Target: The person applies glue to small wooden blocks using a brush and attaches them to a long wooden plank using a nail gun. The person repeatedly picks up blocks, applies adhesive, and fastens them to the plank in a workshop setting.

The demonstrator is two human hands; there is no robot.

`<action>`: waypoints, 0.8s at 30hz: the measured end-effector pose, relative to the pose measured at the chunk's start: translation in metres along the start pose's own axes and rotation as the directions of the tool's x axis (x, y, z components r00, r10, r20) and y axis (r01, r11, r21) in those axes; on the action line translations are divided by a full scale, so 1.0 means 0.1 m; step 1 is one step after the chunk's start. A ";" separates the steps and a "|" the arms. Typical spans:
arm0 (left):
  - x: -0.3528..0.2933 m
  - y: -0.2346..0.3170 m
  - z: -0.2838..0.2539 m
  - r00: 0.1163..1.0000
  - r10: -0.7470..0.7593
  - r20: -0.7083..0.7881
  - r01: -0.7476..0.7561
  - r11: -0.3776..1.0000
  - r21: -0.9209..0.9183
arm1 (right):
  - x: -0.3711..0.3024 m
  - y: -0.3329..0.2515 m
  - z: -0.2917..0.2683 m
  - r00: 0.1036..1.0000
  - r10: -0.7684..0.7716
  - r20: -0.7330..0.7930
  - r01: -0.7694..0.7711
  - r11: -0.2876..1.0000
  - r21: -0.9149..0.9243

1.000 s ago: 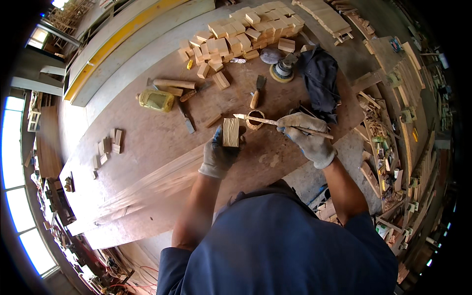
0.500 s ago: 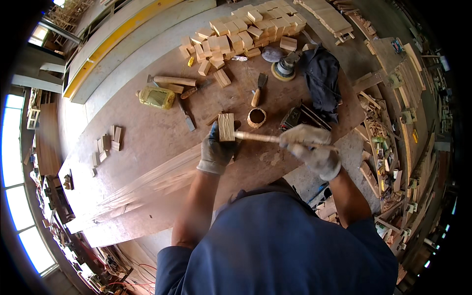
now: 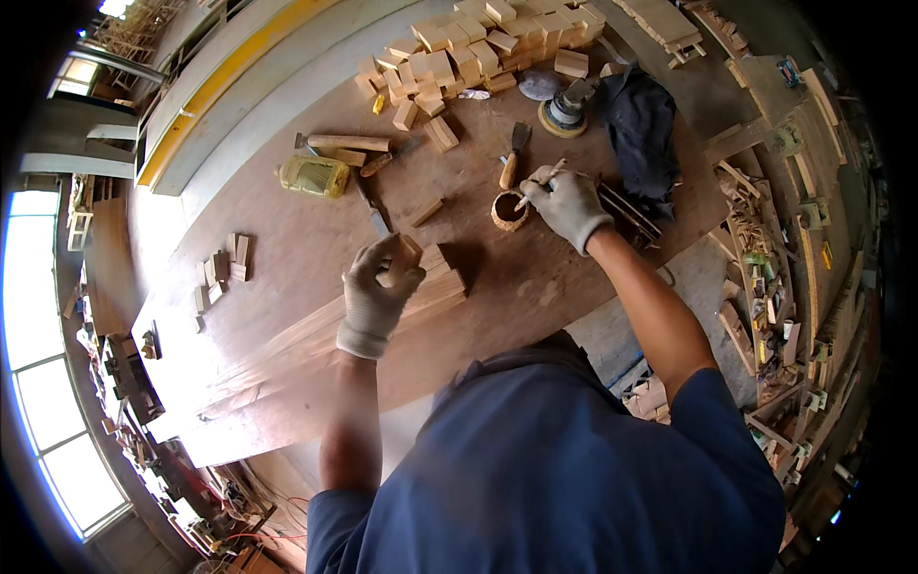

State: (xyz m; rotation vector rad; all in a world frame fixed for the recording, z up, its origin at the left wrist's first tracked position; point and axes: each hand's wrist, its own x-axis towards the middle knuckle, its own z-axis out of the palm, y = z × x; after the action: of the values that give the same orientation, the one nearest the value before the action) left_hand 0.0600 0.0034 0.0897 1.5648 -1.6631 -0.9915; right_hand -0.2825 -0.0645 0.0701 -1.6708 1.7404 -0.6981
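Observation:
My left hand (image 3: 373,304), in a pale work glove, is closed around a small wooden block (image 3: 408,251) above the table. My right hand (image 3: 571,207), gloved too, grips a slim wooden stick (image 3: 523,201) whose lower end reaches into a small round pot (image 3: 496,218) with a crusted tan rim. What the pot holds is too dark to make out. Just beyond the pot lies a putty knife (image 3: 510,170) with a wooden handle. Between my hands, a wooden block (image 3: 450,265) rests on long boards (image 3: 316,335).
Stacked wooden blocks (image 3: 469,48) cover the table's far side. Near them are a round sander (image 3: 564,112) and dark cloth (image 3: 639,120). A yellowish bottle (image 3: 314,177), hammer (image 3: 349,143) and chisel (image 3: 373,212) lie left of centre. More blocks (image 3: 225,263) sit farther left.
My right hand has moved away from the block, swinging the stick's end into the pot. My left hand has turned and shifted slightly left with its block, and the view has shifted a little.

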 end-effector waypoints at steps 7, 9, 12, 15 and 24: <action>-0.30 -0.18 0.39 0.972 0.176 0.158 -0.227 0.875 0.427 | -0.29 0.29 0.27 0.990 0.131 0.045 -0.133 0.991 0.028; -0.32 -0.25 0.50 0.956 0.196 0.218 -0.278 0.841 0.463 | -0.59 0.39 0.31 0.980 0.127 0.156 -0.135 0.990 0.037; -0.31 -0.28 0.61 0.954 0.167 0.249 -0.272 0.836 0.477 | -1.03 0.58 0.45 0.931 0.194 0.308 -0.165 0.979 -0.119; -0.31 -0.30 0.66 0.953 0.148 0.263 -0.264 0.832 0.487 | -1.33 0.90 0.70 0.909 0.228 0.348 -0.171 0.967 -0.188; -0.29 -0.39 0.68 0.953 0.113 0.282 -0.248 0.827 0.505 | -1.39 1.03 0.90 0.932 0.240 0.273 -0.158 0.944 -0.288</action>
State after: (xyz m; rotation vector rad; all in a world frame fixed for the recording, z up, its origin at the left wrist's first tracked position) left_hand 0.0247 0.0380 0.0227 1.6218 -2.3701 -0.6601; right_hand -0.2840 0.0846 -0.0562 -1.6352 1.7986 -0.1073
